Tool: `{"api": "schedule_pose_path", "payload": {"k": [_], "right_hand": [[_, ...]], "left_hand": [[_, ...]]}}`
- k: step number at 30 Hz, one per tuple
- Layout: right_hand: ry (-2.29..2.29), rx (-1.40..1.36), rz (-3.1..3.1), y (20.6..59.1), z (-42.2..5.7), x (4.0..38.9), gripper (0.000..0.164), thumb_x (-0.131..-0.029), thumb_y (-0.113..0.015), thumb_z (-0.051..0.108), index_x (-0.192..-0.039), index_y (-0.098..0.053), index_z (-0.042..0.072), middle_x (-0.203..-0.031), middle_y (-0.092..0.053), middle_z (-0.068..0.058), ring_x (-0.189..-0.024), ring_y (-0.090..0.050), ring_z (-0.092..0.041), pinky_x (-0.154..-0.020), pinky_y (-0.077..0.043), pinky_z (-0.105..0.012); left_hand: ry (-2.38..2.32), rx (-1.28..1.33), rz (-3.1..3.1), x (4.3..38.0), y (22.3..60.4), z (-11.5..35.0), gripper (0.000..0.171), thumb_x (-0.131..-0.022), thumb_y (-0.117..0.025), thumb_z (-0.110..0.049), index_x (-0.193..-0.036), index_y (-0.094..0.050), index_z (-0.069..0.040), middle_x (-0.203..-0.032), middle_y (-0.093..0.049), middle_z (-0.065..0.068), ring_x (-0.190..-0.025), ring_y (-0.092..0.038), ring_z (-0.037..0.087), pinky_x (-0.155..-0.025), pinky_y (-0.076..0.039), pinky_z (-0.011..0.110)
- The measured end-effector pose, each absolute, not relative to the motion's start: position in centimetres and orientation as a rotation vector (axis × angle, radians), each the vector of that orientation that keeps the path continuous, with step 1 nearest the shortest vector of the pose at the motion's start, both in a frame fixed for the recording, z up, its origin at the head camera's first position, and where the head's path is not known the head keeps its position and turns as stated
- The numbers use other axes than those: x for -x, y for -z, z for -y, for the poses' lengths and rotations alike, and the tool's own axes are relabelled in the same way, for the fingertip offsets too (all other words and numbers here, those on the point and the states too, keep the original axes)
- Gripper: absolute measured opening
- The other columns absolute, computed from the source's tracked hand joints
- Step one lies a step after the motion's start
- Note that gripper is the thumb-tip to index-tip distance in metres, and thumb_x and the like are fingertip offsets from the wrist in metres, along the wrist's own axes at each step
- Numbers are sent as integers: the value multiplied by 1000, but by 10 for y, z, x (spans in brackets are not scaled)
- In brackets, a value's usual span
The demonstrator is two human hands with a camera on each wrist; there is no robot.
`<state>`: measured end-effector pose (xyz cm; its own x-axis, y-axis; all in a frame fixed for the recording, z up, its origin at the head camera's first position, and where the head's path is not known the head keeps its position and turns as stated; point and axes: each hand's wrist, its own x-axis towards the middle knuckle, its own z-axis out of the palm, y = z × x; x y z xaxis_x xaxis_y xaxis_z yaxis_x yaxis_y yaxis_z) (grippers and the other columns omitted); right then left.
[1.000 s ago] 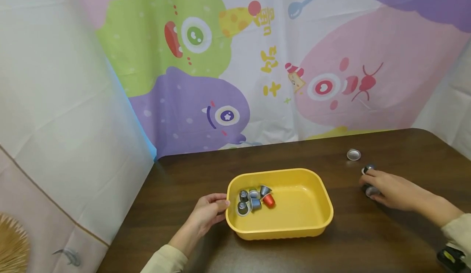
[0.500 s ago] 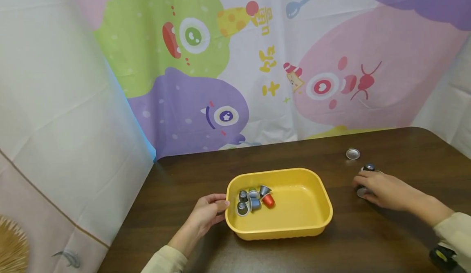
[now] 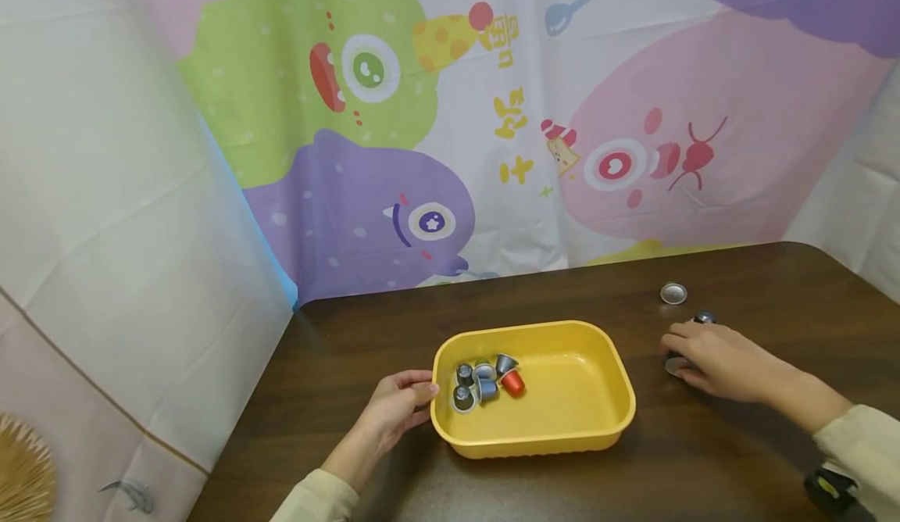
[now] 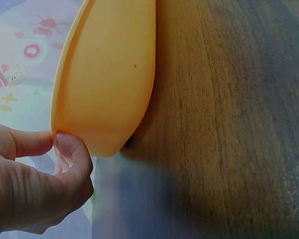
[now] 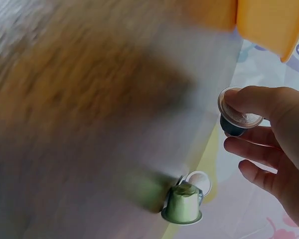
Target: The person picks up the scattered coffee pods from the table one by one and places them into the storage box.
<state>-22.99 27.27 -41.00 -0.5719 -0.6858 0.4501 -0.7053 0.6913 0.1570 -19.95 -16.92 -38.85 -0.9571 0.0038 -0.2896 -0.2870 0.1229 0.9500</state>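
Observation:
My left hand (image 3: 401, 405) pinches the left rim of a yellow plastic tray (image 3: 548, 445) between thumb and fingers. The left wrist view shows the same grip on the tray's edge (image 4: 104, 74). Over the table to the tray's right, my right hand (image 3: 724, 362) holds a dark coffee capsule (image 5: 233, 124). Its silver lid (image 3: 676, 365) faces the thumb, which presses on it in the right wrist view. Inside the tray, at its left, lie several coffee capsules, among them a red one (image 3: 513, 383) and a blue one (image 3: 487, 389).
Behind the right hand is another capsule (image 3: 705, 317), partly hidden. A capsule with its silver lid showing (image 3: 673, 294) lies farther back. The right wrist view shows a green capsule (image 5: 183, 203) on the brown table (image 3: 366, 334). A cartoon-print curtain (image 3: 520, 217) hangs behind.
My right hand has moved left toward the tray with the capsule, away from the other loose capsules. The left hand and tray have stayed in place.

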Motion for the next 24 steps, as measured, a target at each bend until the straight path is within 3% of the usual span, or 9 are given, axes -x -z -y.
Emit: {"api": "schedule_pose_path", "payload": {"k": [16,24], "right_hand": [[-74,-1101,2393,393,-260,225,35,-62,-86,12,-90,-64,17,-84,-56,9,-70,-50,-3,-58,-44,-23],[-59,-1108,2341,384,-253,224,36,-61,-86,14,-89,-64,17,-83,-55,9,-69,-48,-4,-59,-46,-28]], "left_hand": [[-1954,283,-2175,199,390,169,31,-88,-60,0,-117,-55,11,-93,-64,6,-84,-60,14,-77,-57,36],[-1949,276,-2180,201,392,170,33,-89,-60,-1,-118,-54,12,-92,-65,5,-83,-60,13,-73,-57,33]]}}
